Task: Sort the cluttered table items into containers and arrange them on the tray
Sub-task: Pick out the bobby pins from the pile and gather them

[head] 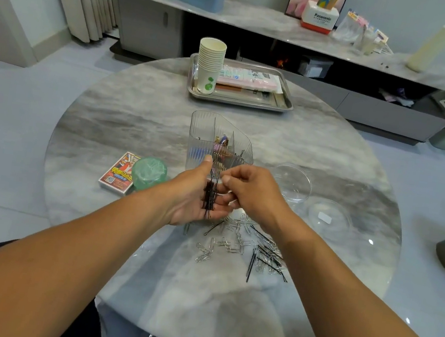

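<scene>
Here, at the middle of the frame, my left hand lies palm-up with a bundle of thin black bobby pins standing across its curled fingers, while my right hand pinches at the top of that bundle with thumb and forefinger. Just behind them stands the clear ribbed divided organizer, a few coloured clips in its compartments. Silver paper clips and more black pins lie scattered on the marble surface at lower right of my hands, and the steel tray sits toward the top.
</scene>
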Motion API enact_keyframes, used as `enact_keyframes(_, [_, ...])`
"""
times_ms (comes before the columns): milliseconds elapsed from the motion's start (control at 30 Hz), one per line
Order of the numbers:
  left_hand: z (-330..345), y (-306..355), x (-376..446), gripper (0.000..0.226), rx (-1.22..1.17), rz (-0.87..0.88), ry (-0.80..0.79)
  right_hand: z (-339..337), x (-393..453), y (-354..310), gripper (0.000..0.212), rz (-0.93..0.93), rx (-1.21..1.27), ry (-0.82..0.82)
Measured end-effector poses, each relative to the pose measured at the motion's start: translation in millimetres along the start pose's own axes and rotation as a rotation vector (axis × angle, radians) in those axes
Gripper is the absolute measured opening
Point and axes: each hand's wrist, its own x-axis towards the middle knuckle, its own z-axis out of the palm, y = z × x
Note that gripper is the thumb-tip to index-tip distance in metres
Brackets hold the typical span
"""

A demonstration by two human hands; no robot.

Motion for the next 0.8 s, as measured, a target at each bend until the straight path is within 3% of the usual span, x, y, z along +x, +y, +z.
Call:
enact_keyframes(100, [-1,0,2,0.078,0.005,-0.016,0.054,-29,-3,3,0.009,-0.018,-0.427,0.078])
enact_keyframes(267, [-8,-5,4,0.036,0.226,-0.047,0.069,-51,-16,20,0.005,0.207,-1.001,-0.096])
enact_keyframes(467, [-9,-13,0,0.019,0.88,0.063,0.154,-46,-17,31,0.01,0.142,-1.113,-0.109])
enact_keyframes(633, [-2,-23,-5,0.023,1.353,0.168,0.227,-35,-17,33,0.024,0.043,-1.218,-0.136])
enact_keyframes(800, [5,-26,-7,0.008,1.636,0.309,0.322,-35,-20,32,0.026,-0.005,-1.255,-0.165])
